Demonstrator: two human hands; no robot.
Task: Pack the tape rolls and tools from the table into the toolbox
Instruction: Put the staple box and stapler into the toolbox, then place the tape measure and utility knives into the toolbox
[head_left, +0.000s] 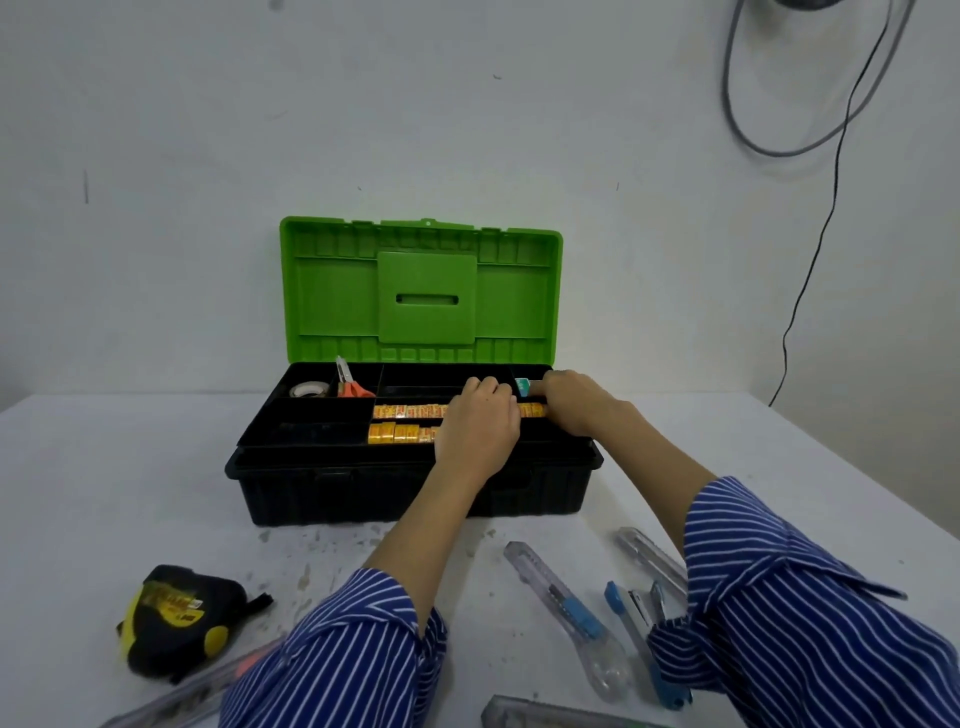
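Note:
A black toolbox (363, 488) with a green lid (421, 291) stands open on the white table. Its top tray holds two rows of yellow tape rolls (400, 422), a clear tape roll (309, 389) and orange-handled scissors (347, 383). My left hand (480, 428) lies over the right part of the yellow rows, fingers curled on them. My right hand (574, 402) presses the right end of the far row, next to a teal item (522, 386). What the fingers hold is hidden.
On the table in front lie a black-and-yellow tape measure (176, 621), a clear utility knife with a blue slider (566, 608), a blue stapler (636, 634), and further clear knives (649, 558) at the right and the bottom edge (524, 714). Cables (831, 171) hang on the wall.

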